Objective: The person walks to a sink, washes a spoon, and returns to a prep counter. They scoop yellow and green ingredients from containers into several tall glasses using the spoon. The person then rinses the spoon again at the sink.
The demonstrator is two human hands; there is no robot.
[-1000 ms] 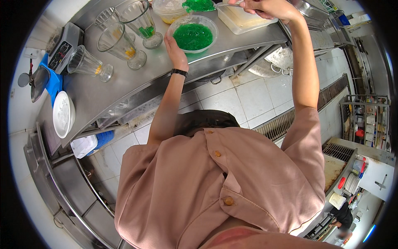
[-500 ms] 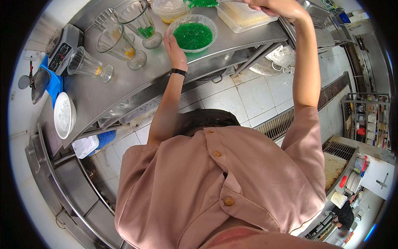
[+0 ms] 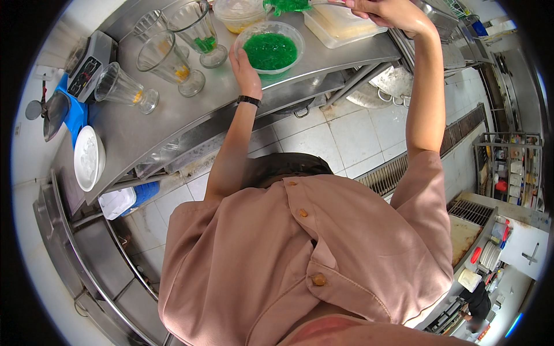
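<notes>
My left hand (image 3: 246, 74) is curled against the left side of a clear plastic bowl (image 3: 300, 51), steadying it on the steel counter. Green jelly strands (image 3: 269, 51) fill much of this bowl. At the top edge, my right hand (image 3: 395, 14) grips the handle of a spoon (image 3: 324, 3), partly cut off by the frame. More green jelly (image 3: 288, 5) rests on the spoon, above and beyond the bowl. Left of the bowl stands a footed glass (image 3: 193, 26) with green pieces at its bottom. Two more footed glasses, a larger one (image 3: 161, 57) and a smaller one (image 3: 118, 86), hold yellow-orange bits.
Behind the bowl sits a plastic tub (image 3: 239, 20) with yellow contents; a rectangular container (image 3: 340, 29) stands to its right. A white bowl (image 3: 100, 161) sits near the counter's left end, by a weighing scale (image 3: 92, 66). Another person (image 3: 478, 301) is far off at lower right.
The spoon with green jelly has come slightly lower in view, along with my right hand. My left hand stays on the bowl.
</notes>
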